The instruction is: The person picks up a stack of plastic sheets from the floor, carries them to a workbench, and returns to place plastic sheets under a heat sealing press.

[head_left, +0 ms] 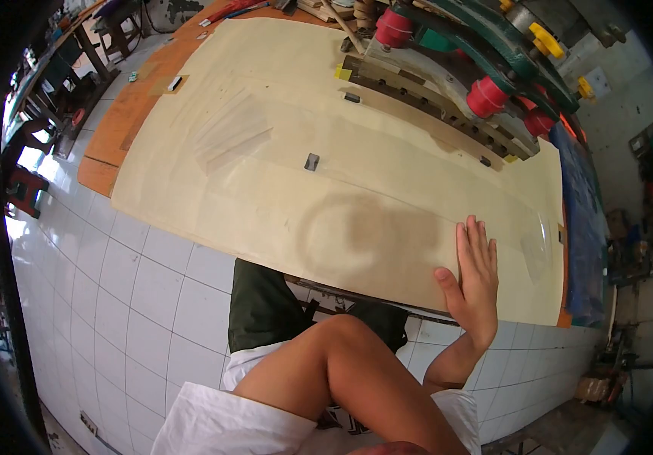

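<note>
My right hand (pixel 474 277) lies flat, palm down, near the front right edge of a large cream sheet (pixel 251 205) spread over the table. Its fingers are stretched out and point away from me, with the thumb apart; nothing is held. My left arm is bent, its elbow raised in front of my body, and the forearm runs down out of the bottom of the view, so the left hand is hidden. A small dark block (pixel 311 162) sits mid-sheet. Clear film pieces (pixel 239 136) lie on the left part, and another clear piece (pixel 536 243) is right of my hand.
A green machine frame (pixel 486 57) with red knobs (pixel 487 97) overhangs the back right, above a long metal bar (pixel 425 98). Orange tabletop (pixel 103 155) shows at the left. Blue plastic (pixel 580 227) hangs at the right. White floor tiles (pixel 137 280) lie below.
</note>
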A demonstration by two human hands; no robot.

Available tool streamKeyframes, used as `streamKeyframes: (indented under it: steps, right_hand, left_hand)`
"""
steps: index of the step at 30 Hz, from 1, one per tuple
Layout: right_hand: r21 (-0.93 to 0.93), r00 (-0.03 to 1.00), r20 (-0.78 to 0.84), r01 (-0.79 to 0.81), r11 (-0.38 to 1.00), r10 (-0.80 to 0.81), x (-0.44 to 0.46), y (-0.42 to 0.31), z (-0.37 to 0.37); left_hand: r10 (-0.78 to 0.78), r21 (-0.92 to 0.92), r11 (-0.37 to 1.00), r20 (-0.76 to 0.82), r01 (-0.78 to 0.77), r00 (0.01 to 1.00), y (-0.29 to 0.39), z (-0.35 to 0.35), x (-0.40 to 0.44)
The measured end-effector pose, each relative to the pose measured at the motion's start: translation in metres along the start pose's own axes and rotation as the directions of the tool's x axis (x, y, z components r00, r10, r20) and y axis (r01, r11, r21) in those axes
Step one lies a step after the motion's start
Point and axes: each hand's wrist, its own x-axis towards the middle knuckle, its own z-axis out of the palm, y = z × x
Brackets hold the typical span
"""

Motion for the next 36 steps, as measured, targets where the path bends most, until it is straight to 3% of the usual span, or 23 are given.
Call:
streamKeyframes:
  steps: [36]
  right_hand:
    - [0.022,1.0,-0.012,0.006,1.0,-0.006,-0.001,0.001,0.0]
  left_hand:
    - [-0.009,-0.129,0.991,0.048,0.015,0.999,-0.002,0.011,0.006]
